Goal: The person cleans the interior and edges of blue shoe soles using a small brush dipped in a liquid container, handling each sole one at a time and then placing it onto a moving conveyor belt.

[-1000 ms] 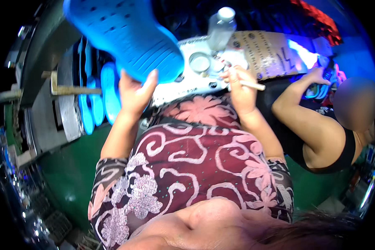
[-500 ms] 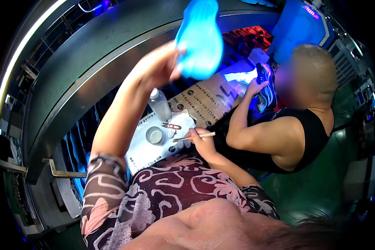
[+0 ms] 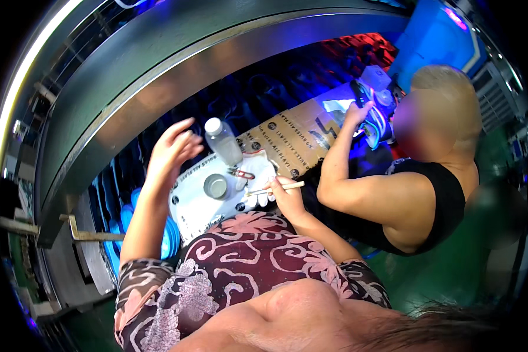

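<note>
My left hand [image 3: 175, 146] is in the air left of a clear plastic bottle [image 3: 225, 146] with a white cap. Its fingers are apart and it holds nothing. In my right hand [image 3: 288, 196] is a slim brush [image 3: 290, 185] with a pale wooden handle, its tip low over the white printed sheet [image 3: 196, 208]. A small round grey cup [image 3: 216, 186] stands on that sheet. Beside the cup lie red-handled thread snips [image 3: 242, 173]. A white glove [image 3: 258, 200] shows partly under my right hand. Blue insoles [image 3: 171, 237] are stacked beside my left forearm.
A metal-edged conveyor [image 3: 176, 67] curves across the far side. Brown printed cardboard [image 3: 287, 141] lies beyond the sheet. At my right a co-worker [image 3: 410, 193] holds a shoe [image 3: 372, 120] under violet light, near a blue machine [image 3: 431, 44]. A metal bracket [image 3: 94, 236] juts at left.
The bright blue insole has left my left hand and is no longer seen there. That hand has come down and left, its fingers opened. My right hand keeps the brush in nearly the same place.
</note>
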`<state>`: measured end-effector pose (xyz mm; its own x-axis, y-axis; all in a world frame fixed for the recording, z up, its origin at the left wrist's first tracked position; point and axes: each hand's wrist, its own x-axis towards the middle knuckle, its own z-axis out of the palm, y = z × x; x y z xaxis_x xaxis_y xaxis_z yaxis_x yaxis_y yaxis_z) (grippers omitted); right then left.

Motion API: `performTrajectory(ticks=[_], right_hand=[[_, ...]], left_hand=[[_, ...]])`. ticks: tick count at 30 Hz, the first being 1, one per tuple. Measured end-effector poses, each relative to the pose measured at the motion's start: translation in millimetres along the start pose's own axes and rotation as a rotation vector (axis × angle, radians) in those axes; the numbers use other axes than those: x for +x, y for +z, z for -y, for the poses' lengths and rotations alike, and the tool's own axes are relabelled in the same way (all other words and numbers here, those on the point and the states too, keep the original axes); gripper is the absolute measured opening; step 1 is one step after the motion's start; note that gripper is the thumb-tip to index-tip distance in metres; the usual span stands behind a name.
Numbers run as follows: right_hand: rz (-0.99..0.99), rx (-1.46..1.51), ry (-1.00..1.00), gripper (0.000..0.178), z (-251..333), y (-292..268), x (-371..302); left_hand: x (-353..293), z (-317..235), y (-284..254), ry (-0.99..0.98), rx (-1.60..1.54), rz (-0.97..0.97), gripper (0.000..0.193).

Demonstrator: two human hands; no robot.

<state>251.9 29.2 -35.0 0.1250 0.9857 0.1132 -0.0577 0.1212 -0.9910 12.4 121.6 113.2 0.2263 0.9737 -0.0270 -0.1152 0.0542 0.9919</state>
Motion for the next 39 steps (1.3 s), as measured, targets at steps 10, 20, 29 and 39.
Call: performTrajectory(ticks=[10,20,29,39], right_hand=[[0.132,-0.085,0.082,0.032,-3,3,7],[0.199,0.027,0.114,0.033,-8,20,13],[0.173,-0.013,0.132,0.032,-4,11,13],[0.248,-0.249,-0.109,0.022,-27,28,52]], left_hand=[[-228,120,-190,0.009,0.839,-0.916,0.026],[-215,128,-147,-0.198,1.261,-0.813,0.028],[-168,136,-145,-0.324,1.691,-0.538,0.020],[-180,139,-138,-0.597,1.660,-0.431,0.029]])
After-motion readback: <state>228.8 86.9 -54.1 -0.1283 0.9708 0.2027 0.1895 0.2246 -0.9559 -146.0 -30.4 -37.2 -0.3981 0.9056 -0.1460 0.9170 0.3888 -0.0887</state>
